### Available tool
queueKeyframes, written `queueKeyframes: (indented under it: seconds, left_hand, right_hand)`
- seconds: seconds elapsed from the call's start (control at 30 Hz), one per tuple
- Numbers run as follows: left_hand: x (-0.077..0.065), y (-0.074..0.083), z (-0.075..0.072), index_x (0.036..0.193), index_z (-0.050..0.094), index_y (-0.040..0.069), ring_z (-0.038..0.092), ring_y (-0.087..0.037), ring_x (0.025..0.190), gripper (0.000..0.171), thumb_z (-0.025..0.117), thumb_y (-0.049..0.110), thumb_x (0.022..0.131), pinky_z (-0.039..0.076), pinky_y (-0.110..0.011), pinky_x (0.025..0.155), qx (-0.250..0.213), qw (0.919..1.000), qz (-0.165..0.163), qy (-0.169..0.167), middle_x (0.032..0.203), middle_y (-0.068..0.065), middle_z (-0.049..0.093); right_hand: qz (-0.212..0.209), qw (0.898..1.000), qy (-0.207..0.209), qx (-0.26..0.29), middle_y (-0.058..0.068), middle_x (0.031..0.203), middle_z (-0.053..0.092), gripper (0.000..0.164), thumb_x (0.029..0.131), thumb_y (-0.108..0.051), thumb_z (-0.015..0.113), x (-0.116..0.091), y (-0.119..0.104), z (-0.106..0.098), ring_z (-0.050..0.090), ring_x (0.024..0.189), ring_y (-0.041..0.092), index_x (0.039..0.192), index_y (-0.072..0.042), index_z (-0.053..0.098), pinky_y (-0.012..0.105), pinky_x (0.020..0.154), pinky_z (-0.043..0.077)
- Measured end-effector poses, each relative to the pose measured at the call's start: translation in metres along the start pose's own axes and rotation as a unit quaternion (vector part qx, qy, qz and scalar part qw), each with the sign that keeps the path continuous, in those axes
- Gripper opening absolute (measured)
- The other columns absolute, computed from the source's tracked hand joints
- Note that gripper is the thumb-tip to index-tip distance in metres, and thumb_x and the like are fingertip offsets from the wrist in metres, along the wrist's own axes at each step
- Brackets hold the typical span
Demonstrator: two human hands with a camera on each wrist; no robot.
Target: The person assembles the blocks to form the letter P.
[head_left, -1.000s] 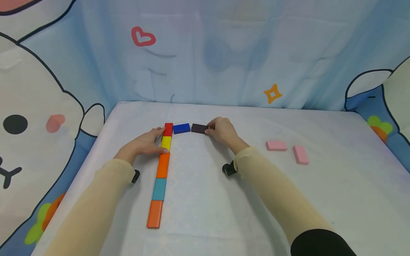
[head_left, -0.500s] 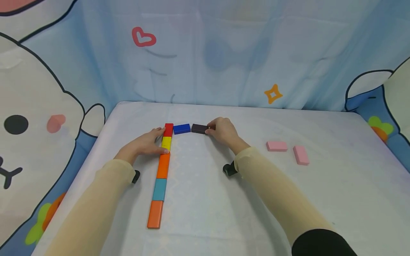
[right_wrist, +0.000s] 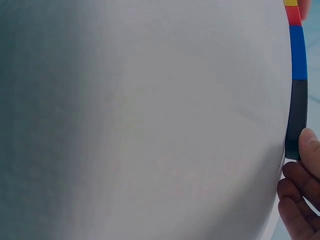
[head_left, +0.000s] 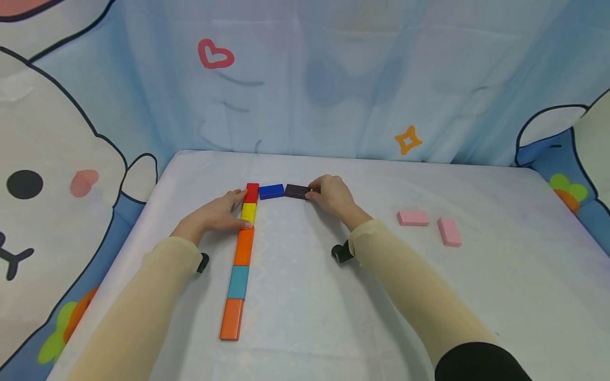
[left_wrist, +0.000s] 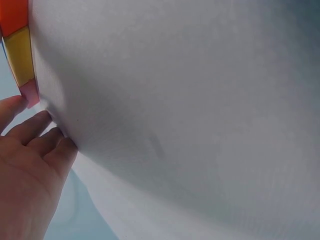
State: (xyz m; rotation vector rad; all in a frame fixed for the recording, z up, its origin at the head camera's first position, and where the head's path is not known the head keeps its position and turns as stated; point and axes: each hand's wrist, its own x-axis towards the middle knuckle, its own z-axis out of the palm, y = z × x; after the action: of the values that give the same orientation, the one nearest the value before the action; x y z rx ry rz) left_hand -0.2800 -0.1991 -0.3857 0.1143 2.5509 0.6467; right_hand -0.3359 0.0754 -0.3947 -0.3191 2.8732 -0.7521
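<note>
In the head view a row of blocks runs away from me: an orange block (head_left: 231,319), a teal block (head_left: 238,282), another orange block (head_left: 244,246), a yellow block (head_left: 248,212) and a red block (head_left: 251,192). My left hand (head_left: 214,214) lies along its left side, a fingertip at the red block and the thumb by the yellow block's near end. From the red block a blue block (head_left: 271,191) leads right, then a black block (head_left: 296,191). My right hand (head_left: 333,197) pinches the black block's right end; the right wrist view shows the thumb (right_wrist: 309,145) on it.
Two pink blocks, one lying crosswise (head_left: 413,218) and one lengthwise (head_left: 449,232), rest on the white tabletop (head_left: 305,317) to the right of my right arm. A light blue printed curtain (head_left: 333,79) hangs behind the table's far edge.
The thin gap between the blue and black blocks has narrowed, the black block having edged left in my right hand. My left hand stays in place.
</note>
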Motion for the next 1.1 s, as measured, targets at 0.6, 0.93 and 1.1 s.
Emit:
queueKeyframes:
  seconds: [0.6, 0.93, 1.1]
  left_hand:
    - [-0.0023, 0.0027, -0.0009, 0.166, 0.012, 0.014, 0.005, -0.037, 0.161, 0.096, 0.072, 0.036, 0.094, 0.016, -0.061, 0.127, -0.001, 1.0000, 0.001, -0.001, 0.173, -0.015, 0.008]
    - [-0.0015, 0.0021, -0.0012, 0.166, 0.012, 0.014, 0.006, -0.038, 0.160, 0.096, 0.072, 0.036, 0.093, 0.017, -0.061, 0.127, 0.000, 1.0000, 0.003, 0.001, 0.173, -0.015, 0.009]
    - [-0.0014, 0.0014, -0.0009, 0.165, 0.013, 0.014, 0.006, -0.038, 0.160, 0.096, 0.072, 0.036, 0.093, 0.017, -0.060, 0.127, 0.001, 1.0000, 0.003, 0.000, 0.173, -0.015, 0.009]
  right_hand:
    - [-0.002, 1.000, -0.009, -0.001, 0.014, 0.121, 0.074, 0.035, 0.099, -0.021, 0.069, -0.0016, -0.0018, -0.0028, 0.066, 0.115, 0.028, 0.129, -0.003, 0.070, 0.042, 0.102, 0.054]
    - [-0.002, 1.000, -0.010, 0.004, 0.013, 0.121, 0.074, 0.035, 0.099, -0.020, 0.069, -0.0016, -0.0015, -0.0034, 0.066, 0.117, 0.028, 0.129, -0.004, 0.070, 0.043, 0.103, 0.053]
    - [0.001, 1.000, -0.015, 0.001, 0.013, 0.124, 0.073, 0.036, 0.099, -0.021, 0.068, -0.0007, -0.0006, -0.0023, 0.064, 0.119, 0.028, 0.131, -0.004, 0.069, 0.043, 0.105, 0.052]
